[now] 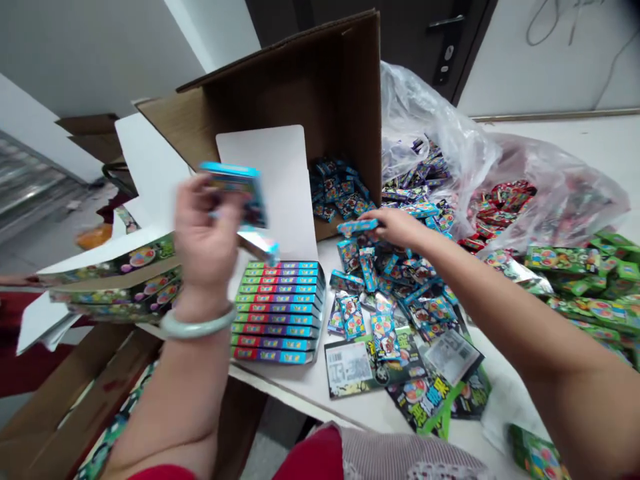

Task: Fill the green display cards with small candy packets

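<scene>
My left hand (207, 227), blurred by motion and with a pale bangle (199, 325) on its wrist, grips a small blue candy box (240, 175) between thumb and fingers. Just below it is another small box (260, 245); whether the hand touches that one I cannot tell. Beneath them an open display box (277, 313) holds rows of small boxes with green, red, purple and blue ends, its white lid (275, 187) standing up. Over a heap of blue candy packs (370, 267), my right hand (395, 227) pinches a blue candy box (356, 227).
A big cardboard carton (300, 73) lies on its side with blue packs inside. Plastic bags (430, 100) hold purple and red packs; green packs (600, 267) pile at right. Printed pouches (350, 367) lie near the table edge. Folded display boxes (115, 280) stand at left.
</scene>
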### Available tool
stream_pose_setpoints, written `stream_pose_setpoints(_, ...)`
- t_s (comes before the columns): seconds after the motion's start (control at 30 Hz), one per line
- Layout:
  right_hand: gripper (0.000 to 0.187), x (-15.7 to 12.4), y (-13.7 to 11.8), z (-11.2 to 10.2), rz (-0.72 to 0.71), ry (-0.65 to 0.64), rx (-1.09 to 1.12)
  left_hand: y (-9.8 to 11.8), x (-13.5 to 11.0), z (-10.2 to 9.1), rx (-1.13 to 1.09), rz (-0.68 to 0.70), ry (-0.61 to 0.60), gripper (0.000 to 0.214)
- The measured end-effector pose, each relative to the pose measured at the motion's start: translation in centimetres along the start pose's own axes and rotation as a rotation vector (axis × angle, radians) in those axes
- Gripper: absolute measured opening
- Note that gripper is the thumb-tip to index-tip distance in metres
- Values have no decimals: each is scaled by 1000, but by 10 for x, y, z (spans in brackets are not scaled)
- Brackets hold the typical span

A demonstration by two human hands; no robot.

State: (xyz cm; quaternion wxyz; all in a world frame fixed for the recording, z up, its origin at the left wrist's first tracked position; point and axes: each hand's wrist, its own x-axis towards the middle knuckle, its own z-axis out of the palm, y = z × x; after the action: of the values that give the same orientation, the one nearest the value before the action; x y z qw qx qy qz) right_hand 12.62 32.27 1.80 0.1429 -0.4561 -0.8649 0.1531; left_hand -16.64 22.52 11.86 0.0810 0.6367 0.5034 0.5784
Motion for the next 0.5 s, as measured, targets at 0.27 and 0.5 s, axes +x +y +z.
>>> stream_pose_setpoints(0.27, 47, -70, 42, -47, 281, 210, -25, 5, -47, 188, 23, -65, -629, 24)
stream_pose_setpoints(0.5, 23, -224, 6, -20, 304, 177, 181, 26, -117, 130, 157, 233, -769, 32)
